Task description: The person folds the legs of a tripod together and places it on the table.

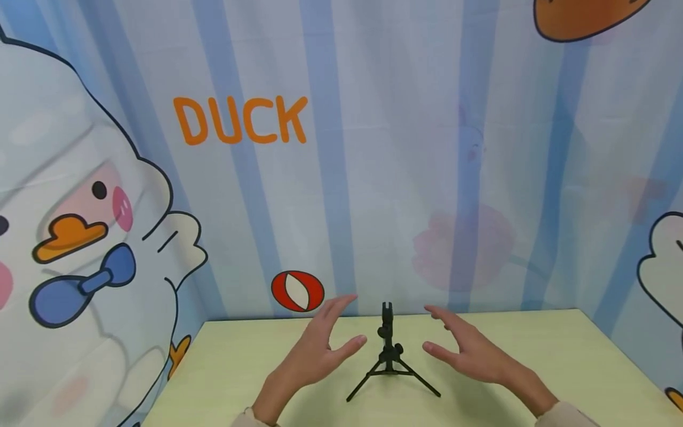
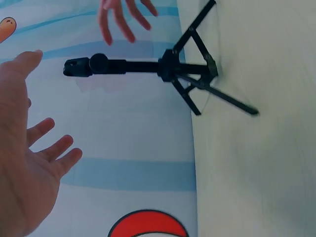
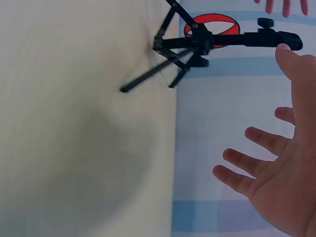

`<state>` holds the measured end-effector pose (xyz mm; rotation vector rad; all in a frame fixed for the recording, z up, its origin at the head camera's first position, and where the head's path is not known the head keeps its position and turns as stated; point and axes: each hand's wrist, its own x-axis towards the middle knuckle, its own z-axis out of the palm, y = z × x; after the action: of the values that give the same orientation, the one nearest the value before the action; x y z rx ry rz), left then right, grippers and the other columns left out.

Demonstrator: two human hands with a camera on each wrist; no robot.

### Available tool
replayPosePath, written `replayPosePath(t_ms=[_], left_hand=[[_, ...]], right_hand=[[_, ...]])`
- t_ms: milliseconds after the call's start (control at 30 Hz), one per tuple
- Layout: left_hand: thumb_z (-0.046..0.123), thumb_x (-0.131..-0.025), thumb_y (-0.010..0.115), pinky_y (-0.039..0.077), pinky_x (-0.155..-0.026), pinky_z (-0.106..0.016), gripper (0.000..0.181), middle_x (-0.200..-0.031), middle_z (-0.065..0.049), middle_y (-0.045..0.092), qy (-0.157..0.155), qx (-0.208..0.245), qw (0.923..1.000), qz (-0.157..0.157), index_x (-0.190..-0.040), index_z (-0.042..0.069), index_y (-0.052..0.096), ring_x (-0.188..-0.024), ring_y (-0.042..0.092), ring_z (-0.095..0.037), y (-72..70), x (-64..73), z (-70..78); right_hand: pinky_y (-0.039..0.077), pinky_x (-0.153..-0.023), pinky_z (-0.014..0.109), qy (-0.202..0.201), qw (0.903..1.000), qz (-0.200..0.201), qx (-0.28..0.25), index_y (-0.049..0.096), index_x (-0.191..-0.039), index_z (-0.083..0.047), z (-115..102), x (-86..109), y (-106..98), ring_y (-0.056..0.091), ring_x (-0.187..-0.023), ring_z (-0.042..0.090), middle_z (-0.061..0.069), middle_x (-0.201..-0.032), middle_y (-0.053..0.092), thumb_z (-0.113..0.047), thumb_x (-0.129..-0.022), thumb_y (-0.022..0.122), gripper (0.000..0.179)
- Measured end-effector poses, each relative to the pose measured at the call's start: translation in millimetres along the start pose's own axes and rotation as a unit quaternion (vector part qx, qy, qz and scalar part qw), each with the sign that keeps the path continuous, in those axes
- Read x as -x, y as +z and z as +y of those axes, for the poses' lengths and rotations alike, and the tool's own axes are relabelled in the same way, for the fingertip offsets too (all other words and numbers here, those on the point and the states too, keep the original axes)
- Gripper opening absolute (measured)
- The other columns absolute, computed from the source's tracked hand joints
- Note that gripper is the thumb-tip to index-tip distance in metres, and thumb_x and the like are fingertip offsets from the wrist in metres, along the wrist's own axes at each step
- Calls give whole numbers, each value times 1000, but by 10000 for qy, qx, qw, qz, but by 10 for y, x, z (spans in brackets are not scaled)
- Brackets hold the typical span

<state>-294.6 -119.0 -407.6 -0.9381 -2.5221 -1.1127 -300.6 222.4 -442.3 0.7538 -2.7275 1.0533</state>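
Observation:
A small black tripod stand (image 1: 389, 354) stands upright on the pale yellow table, its legs spread and its top ending in a notched head. Two round knobs stick out along its post. My left hand (image 1: 315, 350) hovers to the left of it, fingers apart and nothing in the grasp. On the other side my right hand (image 1: 475, 353) is held up in the same way, also free of the stand. Both wrist views show a gap between each palm and the tripod stand (image 2: 143, 66), though in the right wrist view the thumb overlaps the post's end.
The table (image 1: 240, 367) reaches back to a curtain (image 1: 373, 178) with blue stripes, the word DUCK and printed cartoon ducks. A red and white oval print (image 1: 280, 290) shows just above the table's back edge. Fabric also hangs along both sides.

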Motion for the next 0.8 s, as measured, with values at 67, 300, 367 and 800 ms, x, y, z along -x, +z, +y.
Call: replayPosePath(t_ms=[67, 300, 367, 800], left_hand=[[51, -100, 66, 44, -112, -56, 68, -156, 11, 41, 126, 301, 9994, 133, -159, 40, 35, -142, 44, -17, 84, -36, 0], [34, -99, 73, 50, -108, -46, 65, -152, 9, 46, 316, 981, 9939, 381, -156, 37, 41, -132, 53, -18, 329, -152, 28], [33, -99, 73, 51, -108, -43, 65, -152, 8, 46, 332, 1068, 9929, 405, -156, 37, 42, -132, 54, -18, 388, -181, 23], [19, -99, 73, 57, -98, -36, 60, -146, -1, 53, 661, 1410, 9853, 709, -153, 29, 50, -122, 61, -20, 676, -329, -35]], right_hand=[[47, -102, 65, 58, 9995, -139, -268, 37, -160, -20, 23, -6, 94, 52, -133, 41, 10, -154, 48, -54, -102, 62, 72], [55, -90, 60, -61, 9945, -572, -870, 46, -154, -11, 98, -22, 377, 61, -117, 43, 20, -142, 56, -42, -105, 61, 60], [57, -88, 54, -109, 9921, -692, -1044, 47, -152, -6, 118, -26, 438, 62, -113, 40, 23, -141, 56, -37, -107, 60, 57], [59, -78, 32, -192, 9824, -812, -1669, 58, -135, -5, 219, -22, 710, 69, -100, 28, 15, -120, 66, -19, -108, 59, 30]])
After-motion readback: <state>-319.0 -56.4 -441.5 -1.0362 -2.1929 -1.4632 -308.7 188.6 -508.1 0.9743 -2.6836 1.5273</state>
